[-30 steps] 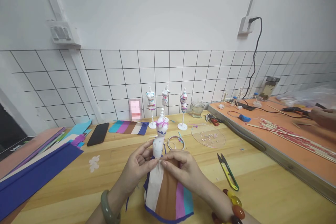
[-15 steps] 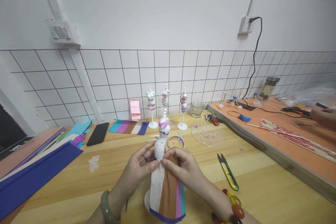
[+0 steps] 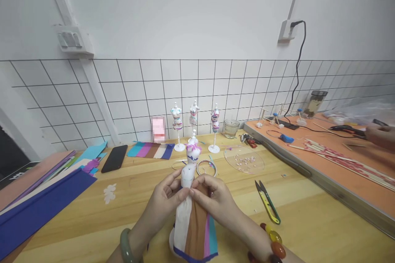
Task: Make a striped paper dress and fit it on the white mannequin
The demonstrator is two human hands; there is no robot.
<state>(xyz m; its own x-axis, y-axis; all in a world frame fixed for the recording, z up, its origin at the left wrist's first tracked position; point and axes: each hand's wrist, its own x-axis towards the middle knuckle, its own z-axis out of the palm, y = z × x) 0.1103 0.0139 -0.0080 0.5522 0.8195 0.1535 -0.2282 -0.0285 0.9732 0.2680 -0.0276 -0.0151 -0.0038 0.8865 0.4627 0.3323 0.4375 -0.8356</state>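
Note:
A small white dress-form mannequin [image 3: 187, 176] stands in front of me, its bust trimmed with pink and dark blue. Round its lower body hangs a striped paper skirt [image 3: 197, 224] in cream, brown, purple and teal, edged dark blue at the hem. My left hand [image 3: 169, 195] is closed at the skirt's top edge, thumb in front and fingers round the mannequin's side. Thumb and forefinger of my right hand [image 3: 212, 195] pinch the same edge, close beside the left thumb. The fingertips behind the skirt are hidden.
Behind stand three mannequins [image 3: 215, 121], a striped paper strip [image 3: 150, 150], a glass cup [image 3: 231, 128] and a clear disc with beads [image 3: 245, 160]. Thread snips [image 3: 268, 201] lie right, a phone [image 3: 115, 158] and coloured paper [image 3: 46, 209] left. Another person's hand [image 3: 381, 135] is far right.
Both hands stay at the skirt's top edge. The skirt's lower part has shifted slightly left, and the view has moved a little.

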